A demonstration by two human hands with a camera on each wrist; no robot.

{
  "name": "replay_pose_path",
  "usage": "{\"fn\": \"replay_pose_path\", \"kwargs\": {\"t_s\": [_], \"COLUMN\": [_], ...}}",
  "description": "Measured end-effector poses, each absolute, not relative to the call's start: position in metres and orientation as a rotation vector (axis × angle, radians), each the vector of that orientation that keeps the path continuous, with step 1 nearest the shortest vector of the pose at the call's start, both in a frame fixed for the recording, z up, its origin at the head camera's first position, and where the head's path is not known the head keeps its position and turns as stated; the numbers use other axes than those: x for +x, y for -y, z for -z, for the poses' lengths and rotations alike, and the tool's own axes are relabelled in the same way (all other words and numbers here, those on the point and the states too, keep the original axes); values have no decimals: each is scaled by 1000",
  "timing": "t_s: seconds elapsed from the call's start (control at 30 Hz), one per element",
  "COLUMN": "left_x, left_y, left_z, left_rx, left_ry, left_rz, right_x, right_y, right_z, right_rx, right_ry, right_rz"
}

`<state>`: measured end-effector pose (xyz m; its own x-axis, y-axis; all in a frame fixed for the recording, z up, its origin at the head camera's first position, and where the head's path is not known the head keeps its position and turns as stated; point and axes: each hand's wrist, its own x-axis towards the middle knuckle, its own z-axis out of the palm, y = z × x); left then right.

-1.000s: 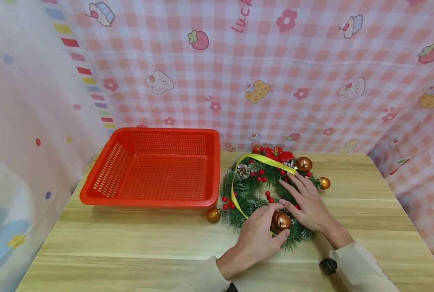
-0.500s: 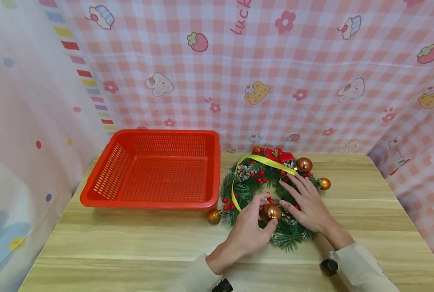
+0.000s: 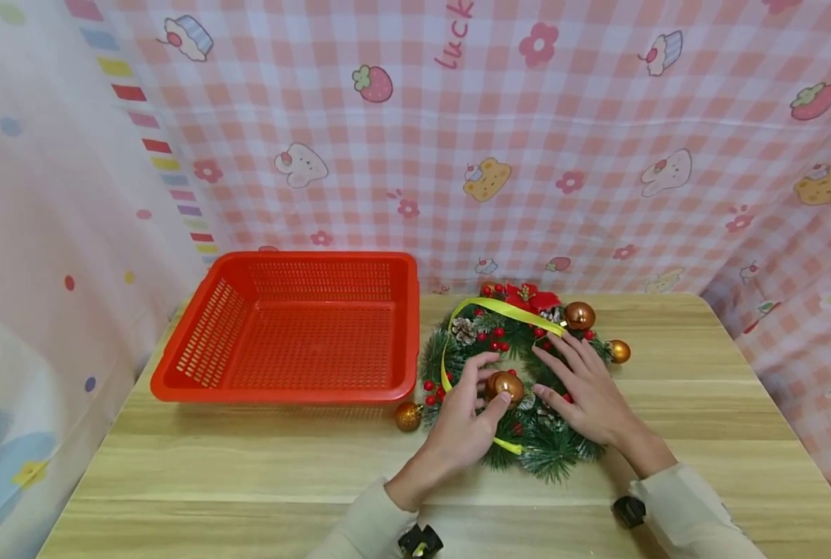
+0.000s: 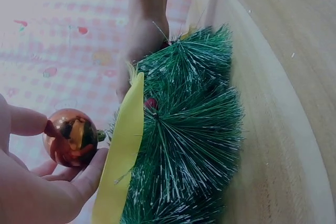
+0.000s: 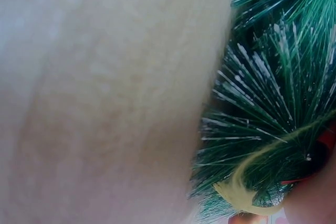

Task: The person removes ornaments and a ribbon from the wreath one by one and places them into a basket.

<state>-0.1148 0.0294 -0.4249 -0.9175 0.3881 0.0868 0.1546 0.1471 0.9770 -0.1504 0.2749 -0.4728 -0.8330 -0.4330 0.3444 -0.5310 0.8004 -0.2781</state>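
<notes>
A green Christmas wreath point(image 3: 550, 456) with red berries, a pine cone point(image 3: 464, 331) and a red flower point(image 3: 531, 298) lies flat on the table. My left hand point(image 3: 457, 427) holds a shiny copper bauble point(image 3: 505, 387) between thumb and fingers, over the wreath's near left part. In the left wrist view the bauble's small cap point(image 4: 101, 136) points toward the needles. My right hand point(image 3: 592, 397) rests on the wreath's right side, its fingers extended. A yellow ribbon point(image 3: 502, 307) loops across the wreath, and its frayed end point(image 5: 241, 195) shows in the right wrist view.
Left of the wreath stands a red plastic basket point(image 3: 415, 326) with slotted walls. A glittery gold bauble point(image 3: 408, 416) sits at the wreath's left edge. Another copper bauble point(image 3: 580, 316) and a gold one point(image 3: 620, 351) are on its right. A checked curtain point(image 3: 387, 140) hangs behind the table.
My left hand has moved left and slightly away from me, carrying the copper bauble from the wreath's near side toward its middle. My right hand has stayed in place.
</notes>
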Motion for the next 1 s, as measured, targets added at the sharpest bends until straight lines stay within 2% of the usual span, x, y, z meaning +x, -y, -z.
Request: {"fn": "replay_pose_path", "kwargs": {"t_s": [0.23, 0.53, 1.0], "left_x": [-118, -121, -133], "left_y": [-30, -44, -40], "left_z": [424, 420, 415], "left_rx": [498, 619, 410], "left_ry": [-2102, -2077, -2173], "left_rz": [-1938, -1840, -1950], "right_x": [-150, -151, -150], "right_y": [-275, -276, -274], "right_z": [473, 476, 474], "right_rx": [738, 797, 704], "right_ry": [2729, 2673, 2761], "right_rz": [-535, -509, -544]}}
